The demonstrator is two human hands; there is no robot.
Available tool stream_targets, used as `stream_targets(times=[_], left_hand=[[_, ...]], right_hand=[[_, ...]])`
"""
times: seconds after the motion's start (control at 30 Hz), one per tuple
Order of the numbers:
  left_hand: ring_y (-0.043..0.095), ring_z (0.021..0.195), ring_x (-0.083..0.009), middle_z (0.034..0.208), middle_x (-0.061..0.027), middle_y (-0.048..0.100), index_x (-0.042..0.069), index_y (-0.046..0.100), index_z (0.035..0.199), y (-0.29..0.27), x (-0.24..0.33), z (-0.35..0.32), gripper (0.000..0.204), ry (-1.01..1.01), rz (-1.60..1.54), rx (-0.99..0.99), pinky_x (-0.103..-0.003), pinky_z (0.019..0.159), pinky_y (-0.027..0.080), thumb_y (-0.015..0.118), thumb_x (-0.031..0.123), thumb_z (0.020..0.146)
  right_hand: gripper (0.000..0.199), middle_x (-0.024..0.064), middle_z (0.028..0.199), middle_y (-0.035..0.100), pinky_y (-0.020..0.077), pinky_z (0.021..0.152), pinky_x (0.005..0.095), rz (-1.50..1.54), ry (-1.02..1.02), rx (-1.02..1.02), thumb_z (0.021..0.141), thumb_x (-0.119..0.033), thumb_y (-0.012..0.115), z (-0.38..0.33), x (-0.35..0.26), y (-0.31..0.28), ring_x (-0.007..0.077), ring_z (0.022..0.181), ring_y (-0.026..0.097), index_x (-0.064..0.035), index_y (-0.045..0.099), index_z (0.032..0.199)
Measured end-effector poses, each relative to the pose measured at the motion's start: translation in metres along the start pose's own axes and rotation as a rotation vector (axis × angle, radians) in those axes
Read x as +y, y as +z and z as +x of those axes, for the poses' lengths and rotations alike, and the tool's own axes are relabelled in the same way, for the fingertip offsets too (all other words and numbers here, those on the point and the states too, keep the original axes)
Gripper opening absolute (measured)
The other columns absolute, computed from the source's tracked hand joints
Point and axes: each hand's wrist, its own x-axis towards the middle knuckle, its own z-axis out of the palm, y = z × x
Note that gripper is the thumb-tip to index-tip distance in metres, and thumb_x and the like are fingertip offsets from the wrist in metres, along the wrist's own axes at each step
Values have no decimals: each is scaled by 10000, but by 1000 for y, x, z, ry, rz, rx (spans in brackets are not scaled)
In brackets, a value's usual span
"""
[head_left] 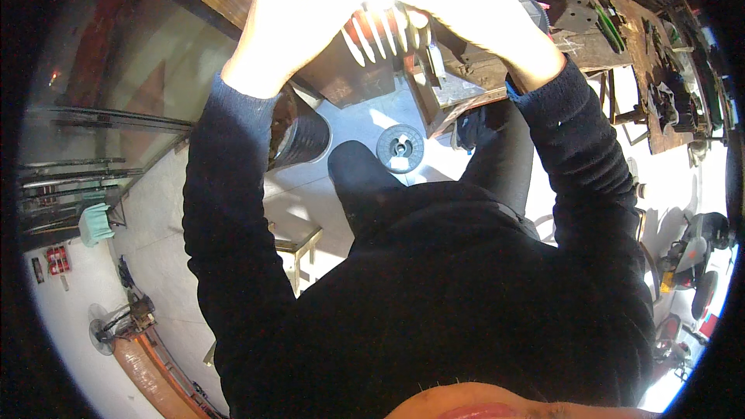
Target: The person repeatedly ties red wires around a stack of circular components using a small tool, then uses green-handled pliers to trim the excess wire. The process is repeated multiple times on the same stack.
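1. Held left hand (310, 4) and right hand (466, 0) high at the top edge of the view, close to each other, with wrists well apart and fingers turned inward.
2. Saw slim pale strips (371, 37) fanned side by side just below and between both hands, with a reddish piece (359, 29) showing among them. Could not tell the kind of object.
3. Lost most of the fingers in white glare; could not tell a firm grasp from a loose touch for either hand, nor single out the hand bearing the strips.
4. Judged the paired pose as likely meant to steady something small from both sides, and the height as likely chosen for strong light and a close look.
5. Found a worn wooden workbench (578, 45) beyond the right wrist, crowded with tools, probably placed there for easy reach.
6. Noted a round spool (400, 149) flat on the floor (341, 124) between the legs (361, 186), and a dark drum (306, 136) beside the left sleeve (225, 186), perhaps set low to leave working room above.
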Motion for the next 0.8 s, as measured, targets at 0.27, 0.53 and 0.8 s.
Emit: stream_targets(times=[0.27, 0.53, 0.8], left_hand=[[620, 1165, -297, 1230, -150, 623, 25, 674, 1104, 18, 10, -11, 269, -11, -34, 80, -413, 1019, 491, 735, 17, 842], [618, 1169, -303, 1235, -155, 622, 25, 674, 1107, 35, 13, -12, 274, -43, -53, 207, -419, 1020, 490, 730, 20, 839], [616, 1173, -310, 1240, -159, 620, 26, 674, 1111, 48, 18, -19, 279, -88, -34, 355, -424, 1021, 490, 725, 23, 836]], right_hand=[[390, 87, 1148, 726, 547, 920, 320, -84, 68, 19, 970, -192, 730, -2, -3, -10, 148, 1046, 666, 27, 656, 1283], [380, 105, 1175, 724, 547, 942, 338, -183, 77, 12, 973, -178, 716, 0, -8, -8, 175, 1069, 671, 37, 654, 1280], [380, 121, 1177, 724, 545, 958, 359, -326, -199, 91, 965, -174, 720, -3, 4, 13, 222, 1080, 679, 30, 659, 1279]])
